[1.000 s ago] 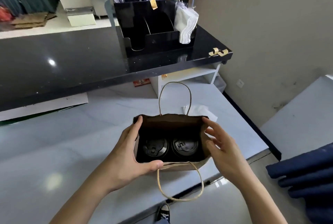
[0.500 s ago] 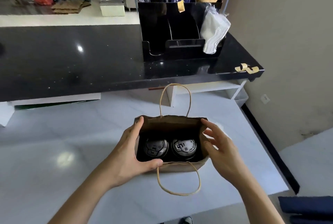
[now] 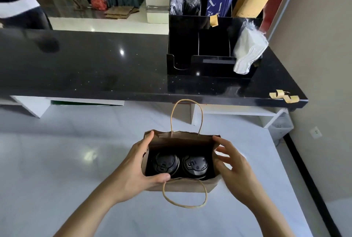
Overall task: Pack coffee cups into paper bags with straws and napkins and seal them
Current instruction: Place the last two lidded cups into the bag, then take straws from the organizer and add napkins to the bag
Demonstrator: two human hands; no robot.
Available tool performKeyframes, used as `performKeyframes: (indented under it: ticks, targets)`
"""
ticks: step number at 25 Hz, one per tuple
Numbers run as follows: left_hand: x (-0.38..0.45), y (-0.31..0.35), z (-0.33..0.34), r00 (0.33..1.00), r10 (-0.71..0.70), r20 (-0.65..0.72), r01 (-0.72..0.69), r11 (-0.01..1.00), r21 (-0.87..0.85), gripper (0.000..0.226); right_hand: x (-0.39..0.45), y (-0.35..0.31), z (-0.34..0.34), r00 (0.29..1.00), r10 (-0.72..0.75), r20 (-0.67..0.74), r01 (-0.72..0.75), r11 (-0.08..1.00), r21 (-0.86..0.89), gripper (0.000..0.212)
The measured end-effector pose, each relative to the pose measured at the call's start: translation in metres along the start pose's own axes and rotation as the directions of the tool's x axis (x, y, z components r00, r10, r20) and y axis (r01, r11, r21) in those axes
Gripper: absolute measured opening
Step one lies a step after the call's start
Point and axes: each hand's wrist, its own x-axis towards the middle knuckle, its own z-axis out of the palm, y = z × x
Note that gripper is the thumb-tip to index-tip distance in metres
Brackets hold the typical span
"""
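Bag (image 3: 182,186) sits gripped by left hand (image 3: 139,170) fingers (image 3: 147,139); right hand (image 3: 231,166) fingers spread beside it.

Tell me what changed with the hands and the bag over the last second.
Very little. The camera tilted up, so more of the black counter and the organizer shows. The left hand still grips the left side of the paper bag, thumb over the near rim. The right hand stays at the right side, fingers slightly more spread. Both lidded cups remain inside; nothing taken or released.
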Motion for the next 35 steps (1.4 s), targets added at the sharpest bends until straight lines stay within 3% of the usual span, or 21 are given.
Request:
performKeyframes:
  ticks: [12,17,28,35]
  targets:
    - [0.013,0.034,-0.017,0.969,0.118,-0.216,-0.097,0.99,0.106,0.071,0.019,-0.011,-0.028,0.989,-0.127,-0.08,0.123,0.991,-0.055,0.045]
    - [0.028,0.061,-0.032,0.952,0.203,-0.229,-0.167,0.972,0.166,0.046,0.043,-0.034,-0.046,0.973,-0.201,-0.116,0.2,0.98,-0.021,0.042]
    - [0.089,0.148,-0.07,0.89,0.388,-0.241,-0.34,0.915,0.218,0.044,0.121,-0.124,-0.087,0.903,-0.377,-0.205,0.386,0.922,0.005,0.033]
    - [0.159,0.189,-0.1,0.801,0.496,-0.335,-0.44,0.867,0.232,0.034,0.191,-0.186,-0.08,0.825,-0.527,-0.205,0.51,0.85,-0.135,0.016]
